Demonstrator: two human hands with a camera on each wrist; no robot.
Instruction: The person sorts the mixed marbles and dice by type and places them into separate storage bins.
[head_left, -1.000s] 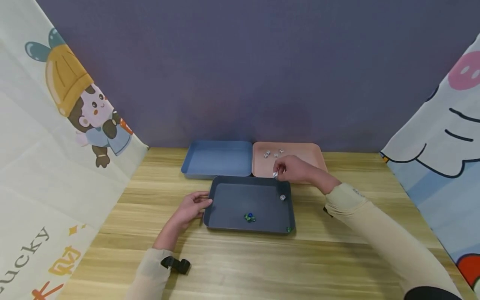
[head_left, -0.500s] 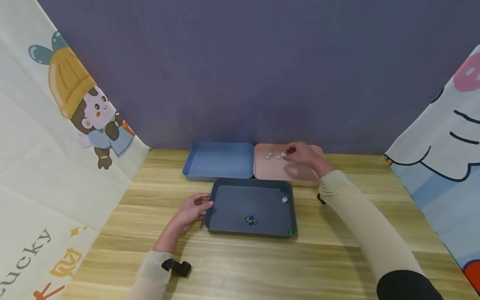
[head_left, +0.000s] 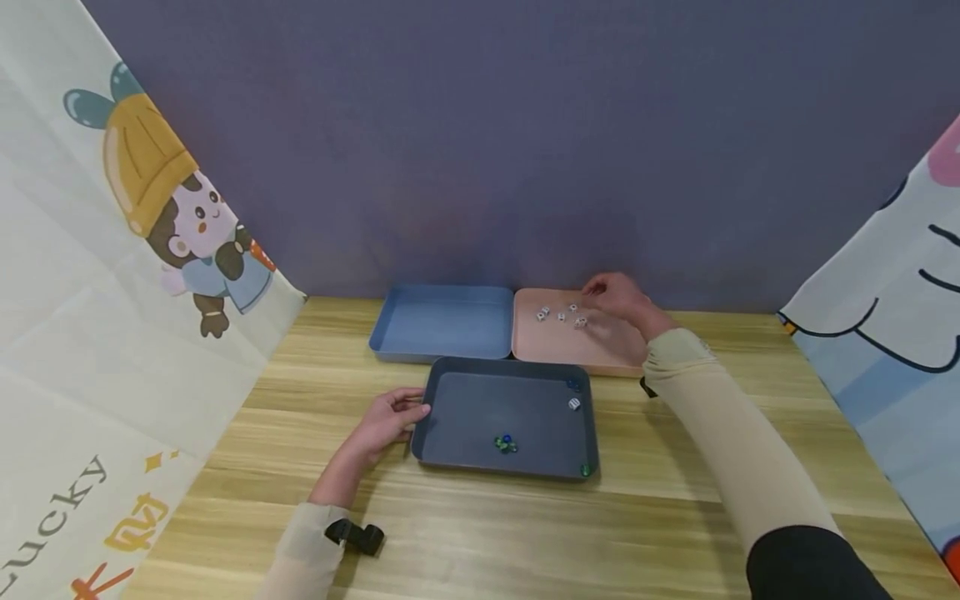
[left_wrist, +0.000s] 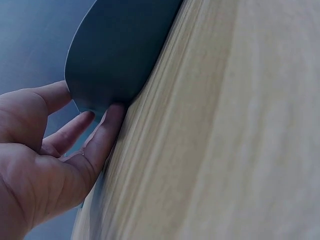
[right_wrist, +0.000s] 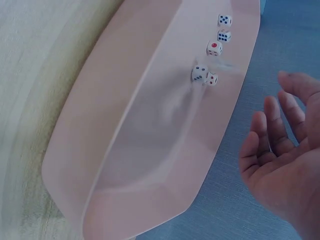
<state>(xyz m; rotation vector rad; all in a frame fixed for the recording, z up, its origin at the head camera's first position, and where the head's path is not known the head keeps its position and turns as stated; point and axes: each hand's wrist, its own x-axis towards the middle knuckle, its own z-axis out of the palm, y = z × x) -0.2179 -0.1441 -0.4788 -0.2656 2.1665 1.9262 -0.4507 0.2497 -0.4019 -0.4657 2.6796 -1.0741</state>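
Observation:
A dark grey tray [head_left: 457,408] lies mid-table and holds one white die [head_left: 574,403] and a few marbles [head_left: 504,443]. My left hand [head_left: 408,410] grips its left rim, thumb inside and fingers outside [left_wrist: 102,137] against the tray [left_wrist: 120,50]. Behind it on the right, a pink tray [head_left: 600,354] holds several white dice [head_left: 562,315]. My right hand [head_left: 597,290] hovers over the pink tray's far right part. Its fingers [right_wrist: 272,130] are spread and hold nothing, and the dice [right_wrist: 200,73] lie just left of them on the pink tray [right_wrist: 150,150].
An empty blue tray [head_left: 442,321] sits left of the pink one, against the purple back wall. Printed cloth screens close off both sides. Bare wooden tabletop [head_left: 525,533] stretches in front of the dark tray. A black strap [head_left: 354,534] is on my left wrist.
My right hand carried a die from the dark tray's far right corner to the pink tray, let it go and opened. The left hand stayed on the dark tray's rim.

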